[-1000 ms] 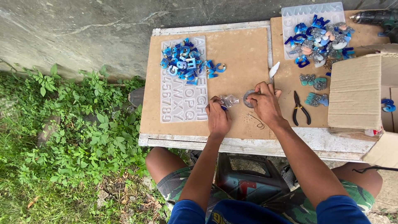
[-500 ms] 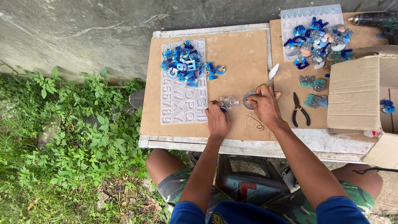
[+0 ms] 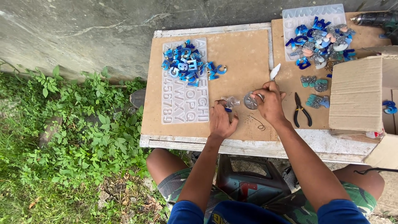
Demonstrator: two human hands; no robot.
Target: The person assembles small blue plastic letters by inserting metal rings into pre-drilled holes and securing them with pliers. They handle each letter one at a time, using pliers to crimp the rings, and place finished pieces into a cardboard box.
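My left hand (image 3: 221,121) rests on the brown board (image 3: 240,62), fingers closed on a small clear plastic packet (image 3: 230,102) with a blue bit. My right hand (image 3: 270,103) grips a white-handled tool (image 3: 275,71) whose tip points away from me, and also pinches a round glittery grey resin piece (image 3: 250,101). A thin bent wire (image 3: 260,122) lies on the board just below my right hand.
A clear letter mould (image 3: 184,97) holds a heap of blue resin letters (image 3: 188,63). A second mould (image 3: 315,16) carries more blue and silver pieces. Black pliers (image 3: 302,111), a cardboard box (image 3: 360,93), a drill (image 3: 379,18); plants (image 3: 70,124) at left.
Both hands stay at the board's middle; the right hand has shifted only slightly with the tool and round piece. Nothing else has visibly moved.
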